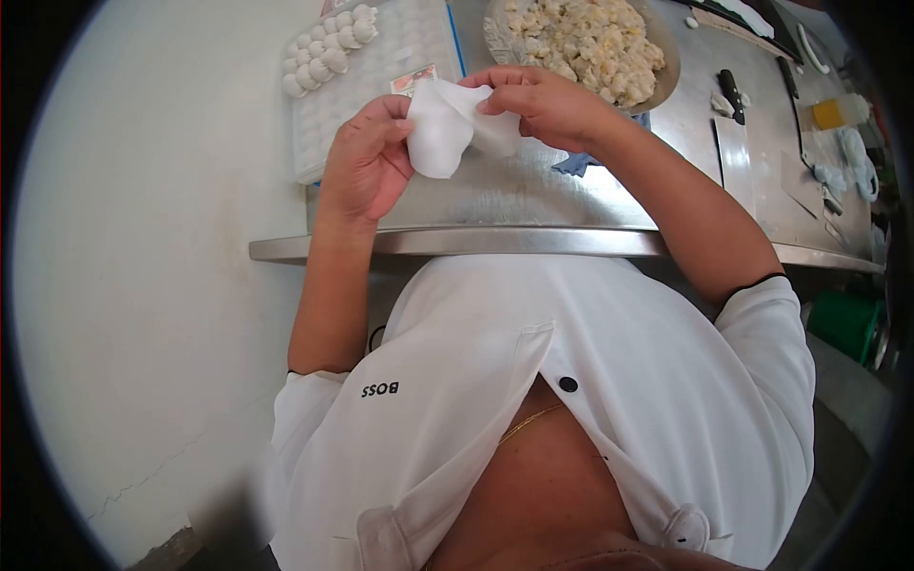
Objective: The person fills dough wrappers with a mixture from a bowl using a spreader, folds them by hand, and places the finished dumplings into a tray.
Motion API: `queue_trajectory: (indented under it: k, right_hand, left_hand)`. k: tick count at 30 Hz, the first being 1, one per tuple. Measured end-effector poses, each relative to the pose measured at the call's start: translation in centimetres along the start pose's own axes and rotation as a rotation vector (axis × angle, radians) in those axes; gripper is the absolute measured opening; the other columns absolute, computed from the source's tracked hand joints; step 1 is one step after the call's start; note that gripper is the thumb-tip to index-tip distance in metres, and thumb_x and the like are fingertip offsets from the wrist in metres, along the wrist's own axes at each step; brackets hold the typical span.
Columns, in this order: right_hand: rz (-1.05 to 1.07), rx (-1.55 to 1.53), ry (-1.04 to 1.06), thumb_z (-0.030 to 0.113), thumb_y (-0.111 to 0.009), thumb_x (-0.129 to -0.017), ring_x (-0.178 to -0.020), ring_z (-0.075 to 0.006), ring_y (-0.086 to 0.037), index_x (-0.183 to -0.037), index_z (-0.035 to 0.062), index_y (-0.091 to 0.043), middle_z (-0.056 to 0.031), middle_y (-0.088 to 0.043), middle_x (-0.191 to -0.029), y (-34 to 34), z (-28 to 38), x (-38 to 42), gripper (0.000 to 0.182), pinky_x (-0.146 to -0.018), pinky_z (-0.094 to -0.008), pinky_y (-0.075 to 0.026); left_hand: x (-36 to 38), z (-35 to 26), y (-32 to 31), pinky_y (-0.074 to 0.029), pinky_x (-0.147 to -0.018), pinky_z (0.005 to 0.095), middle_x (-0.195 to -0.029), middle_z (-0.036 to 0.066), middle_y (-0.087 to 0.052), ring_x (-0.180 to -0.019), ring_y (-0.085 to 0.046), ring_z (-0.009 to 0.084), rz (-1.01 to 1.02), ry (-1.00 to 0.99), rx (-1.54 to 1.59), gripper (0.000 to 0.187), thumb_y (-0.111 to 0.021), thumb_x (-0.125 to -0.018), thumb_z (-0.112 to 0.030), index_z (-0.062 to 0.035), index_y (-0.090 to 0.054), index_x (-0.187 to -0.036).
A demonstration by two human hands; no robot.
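Thin, soft white dough wrappers (pixel 440 143) hang between my two hands above the steel table, their lower edges drooping. My left hand (pixel 369 157) pinches the left edge between thumb and fingers. On the other side, my right hand (pixel 541 103) grips the upper right part, thumb on top. Just behind my hands lies a pale plastic tray (pixel 367 119) with a blue edge. Rows of small white dumplings (pixel 322 59) sit at its far left corner, and a printed card (pixel 411 80) lies on it. A wide metal bowl (pixel 670 57) of chunky pale filling (pixel 586 43) stands behind my right hand.
A blue cloth (pixel 576 165) lies partly under my right forearm. Farther right on the steel table (pixel 543 205) are a black-handled cleaver (pixel 733 143), a bottle of yellow liquid (pixel 838 111) and other tools. A wall (pixel 143 238) runs along the left; a green bucket (pixel 844 325) stands lower right.
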State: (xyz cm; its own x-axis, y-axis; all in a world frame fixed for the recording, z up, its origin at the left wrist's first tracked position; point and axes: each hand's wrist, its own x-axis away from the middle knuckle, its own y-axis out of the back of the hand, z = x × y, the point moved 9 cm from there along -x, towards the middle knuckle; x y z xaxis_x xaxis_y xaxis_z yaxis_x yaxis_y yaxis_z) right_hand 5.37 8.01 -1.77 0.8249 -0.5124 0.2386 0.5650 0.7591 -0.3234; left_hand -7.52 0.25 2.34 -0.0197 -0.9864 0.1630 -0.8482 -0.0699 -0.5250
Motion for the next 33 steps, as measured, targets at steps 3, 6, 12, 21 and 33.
queue_trajectory:
  k: [3, 6, 12, 21, 33]
  right_hand:
    - [0.054, -0.024, -0.027, 0.017, -0.062, -0.086, -0.097, -0.0162, -0.06, -0.119, 0.0032, -0.06, -0.0064, -0.063, -0.108, -0.5, 0.4, 0.5, 0.036, -0.085, -0.0345, -0.049]
    - [0.038, -0.064, -0.037, 0.014, -0.063, -0.084, -0.098, -0.0188, -0.061, -0.121, 0.0011, -0.059, -0.0086, -0.064, -0.109, -0.1, 0.2, 0.3, 0.04, -0.086, -0.0359, -0.05]
    - [-0.216, -0.122, -0.004, 0.011, -0.062, -0.084, -0.099, -0.0213, -0.061, -0.128, -0.0041, -0.053, -0.0131, -0.063, -0.111, 3.7, 0.2, -0.2, 0.047, -0.085, -0.0372, -0.051]
    - [-0.235, -0.005, -0.017, 0.012, -0.062, -0.085, -0.096, -0.0216, -0.062, -0.132, -0.0082, -0.047, -0.016, -0.062, -0.111, 4.2, 0.5, -0.4, 0.053, -0.08, -0.0342, -0.051]
    - [-0.062, -0.235, 0.107, 0.014, -0.057, -0.091, -0.097, -0.018, -0.062, -0.124, -0.0024, -0.053, -0.0104, -0.062, -0.11, 1.2, 2.4, 0.3, 0.038, -0.083, -0.0351, -0.051]
  left_hand:
    - [0.1, -0.5, 0.0, -0.053, -0.084, 0.0335, -0.1, 0.01, -0.064, -0.091, -0.063, 0.0175, -0.023, -0.022, -0.009, 0.016, -0.053, -0.089, -0.005, 0.004, -0.058, -0.103]
    - [0.2, -0.9, 1.0, -0.053, -0.082, 0.0324, -0.096, 0.01, -0.065, -0.087, -0.064, 0.0172, -0.076, -0.02, -0.083, 0.016, -0.056, -0.088, -0.005, 0.004, -0.058, -0.102]
    - [0.4, -2.8, 4.0, -0.054, -0.079, 0.03, -0.093, 0.009, -0.065, -0.085, -0.065, 0.0161, -0.204, -0.045, -0.11, 0.016, -0.059, -0.088, -0.005, 0.0028, -0.058, -0.101]
    - [2.3, -15.4, 7.1, -0.051, -0.073, 0.0365, -0.088, 0.011, -0.068, -0.08, -0.066, 0.0242, -0.851, -0.519, -1.466, 0.021, -0.059, -0.085, -0.013, -0.0009, -0.062, -0.102]
    - [-0.5, -4.2, 2.3, -0.052, -0.083, 0.0361, -0.106, 0.017, -0.068, -0.095, -0.066, 0.0283, -0.313, -0.169, -1.253, 0.034, -0.054, -0.094, -0.021, 0.004, -0.06, -0.116]
